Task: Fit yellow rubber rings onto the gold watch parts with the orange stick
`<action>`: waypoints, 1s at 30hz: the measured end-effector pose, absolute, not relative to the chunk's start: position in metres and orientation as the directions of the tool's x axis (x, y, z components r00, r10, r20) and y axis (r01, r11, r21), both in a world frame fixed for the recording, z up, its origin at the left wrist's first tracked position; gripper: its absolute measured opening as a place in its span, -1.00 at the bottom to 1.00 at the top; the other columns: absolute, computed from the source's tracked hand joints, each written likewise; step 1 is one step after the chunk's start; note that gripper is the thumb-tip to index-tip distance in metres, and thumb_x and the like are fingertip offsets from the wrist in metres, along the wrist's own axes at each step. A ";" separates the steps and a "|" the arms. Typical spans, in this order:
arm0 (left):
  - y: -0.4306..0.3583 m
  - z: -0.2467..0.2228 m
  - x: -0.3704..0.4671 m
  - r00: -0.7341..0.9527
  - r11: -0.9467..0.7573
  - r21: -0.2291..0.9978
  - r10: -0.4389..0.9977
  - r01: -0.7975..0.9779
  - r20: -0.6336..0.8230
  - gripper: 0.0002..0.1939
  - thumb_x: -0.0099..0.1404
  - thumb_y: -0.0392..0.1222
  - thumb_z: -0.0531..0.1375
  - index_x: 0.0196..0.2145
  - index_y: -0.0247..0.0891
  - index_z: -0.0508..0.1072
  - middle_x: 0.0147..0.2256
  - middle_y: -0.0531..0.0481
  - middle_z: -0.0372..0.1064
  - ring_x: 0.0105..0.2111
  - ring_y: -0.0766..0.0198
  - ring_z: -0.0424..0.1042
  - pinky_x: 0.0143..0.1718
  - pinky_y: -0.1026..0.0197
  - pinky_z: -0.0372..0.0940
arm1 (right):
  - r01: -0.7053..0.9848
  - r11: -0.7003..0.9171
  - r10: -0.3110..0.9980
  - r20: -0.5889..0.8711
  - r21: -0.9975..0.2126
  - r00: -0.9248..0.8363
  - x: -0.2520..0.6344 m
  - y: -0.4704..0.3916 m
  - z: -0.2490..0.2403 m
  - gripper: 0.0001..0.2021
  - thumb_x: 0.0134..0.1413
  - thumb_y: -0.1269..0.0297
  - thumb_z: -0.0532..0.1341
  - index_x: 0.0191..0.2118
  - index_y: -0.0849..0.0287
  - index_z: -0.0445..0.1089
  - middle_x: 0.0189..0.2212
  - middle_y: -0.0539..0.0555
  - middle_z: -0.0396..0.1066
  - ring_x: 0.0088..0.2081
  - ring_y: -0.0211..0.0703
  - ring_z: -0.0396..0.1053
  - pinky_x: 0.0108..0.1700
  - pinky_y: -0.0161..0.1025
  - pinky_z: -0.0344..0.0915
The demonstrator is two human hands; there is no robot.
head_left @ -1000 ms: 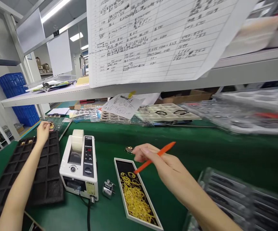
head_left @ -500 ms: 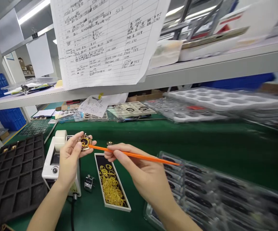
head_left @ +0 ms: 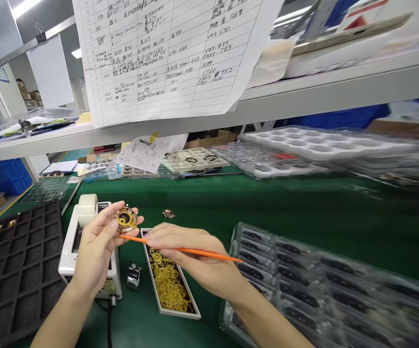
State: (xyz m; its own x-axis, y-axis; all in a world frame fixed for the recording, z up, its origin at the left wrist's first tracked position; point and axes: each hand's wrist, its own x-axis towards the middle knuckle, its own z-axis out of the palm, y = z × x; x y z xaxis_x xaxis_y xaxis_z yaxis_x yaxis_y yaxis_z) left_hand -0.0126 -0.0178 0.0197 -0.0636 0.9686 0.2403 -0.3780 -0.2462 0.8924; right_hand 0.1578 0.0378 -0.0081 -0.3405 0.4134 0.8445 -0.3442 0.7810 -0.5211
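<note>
watch case (head_left: pixel 126 220), gold-toned, sits above the green surface (head_left: pixel 202 198), left of its middle, rim pinched in the left hand (head_left: pixel 97 241); it looks light, stiff and slick, its face likely fragile, so the rim seems safest. the right hand (head_left: pixel 193 253) grips an orange stick (head_left: pixel 211 253), tip near the rim, contact unclear. a black compartment tray (head_left: pixel 28 270) lies by the surface's left edge, a clear tray (head_left: pixel 274 263) toward its near right corner; a shelf (head_left: pixel 304 99) with a handwritten sheet (head_left: pixel 151 63) spans the far edge.

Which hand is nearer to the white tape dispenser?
Left. The left hand overlaps the tape dispenser in view, hiding part of it; the right hand is farther off, to its right.
</note>
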 end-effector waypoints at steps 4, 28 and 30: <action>-0.014 0.017 -0.011 -0.090 -0.235 0.895 0.972 -0.379 0.217 -0.69 0.18 -0.17 0.32 -0.09 -0.20 0.53 -0.10 -0.12 0.55 -0.08 -0.04 0.53 -0.14 0.10 0.48 | -0.271 0.840 0.378 0.865 -0.470 -0.329 0.160 0.030 -0.004 -0.77 0.19 0.43 0.21 -0.15 0.00 0.56 -0.33 0.06 0.59 -0.28 -0.13 0.55 -0.29 -0.25 0.53; -0.007 0.003 0.000 -0.102 -0.201 0.918 0.979 -0.341 0.176 -0.66 0.11 -0.18 0.35 -0.12 -0.25 0.53 -0.18 -0.15 0.58 -0.13 0.00 0.56 -0.26 0.17 0.50 | 0.290 0.952 0.007 0.943 0.095 -0.331 0.156 0.023 -0.015 -0.72 0.20 0.55 0.10 -0.05 0.17 0.44 -0.27 0.16 0.57 -0.22 -0.07 0.53 -0.24 -0.15 0.56; -0.005 0.003 0.000 -0.110 -0.219 0.923 0.975 -0.315 0.194 -0.68 0.05 -0.19 0.39 -0.20 -0.27 0.54 -0.25 -0.14 0.59 -0.24 0.04 0.59 -0.37 0.24 0.49 | 0.269 0.958 0.156 0.970 -0.103 -0.185 0.160 0.020 -0.012 -0.71 0.20 0.53 0.13 -0.07 0.08 0.45 -0.29 0.11 0.56 -0.27 -0.12 0.52 -0.30 -0.19 0.53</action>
State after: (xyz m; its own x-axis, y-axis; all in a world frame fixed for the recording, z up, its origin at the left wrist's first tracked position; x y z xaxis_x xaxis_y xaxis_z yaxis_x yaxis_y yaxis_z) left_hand -0.0002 -0.0048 0.0030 -0.1099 0.9749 0.1935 -0.3153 -0.2188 0.9234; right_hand 0.1597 0.0205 -0.0122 -0.1847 0.1561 0.9703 0.2694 0.9575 -0.1028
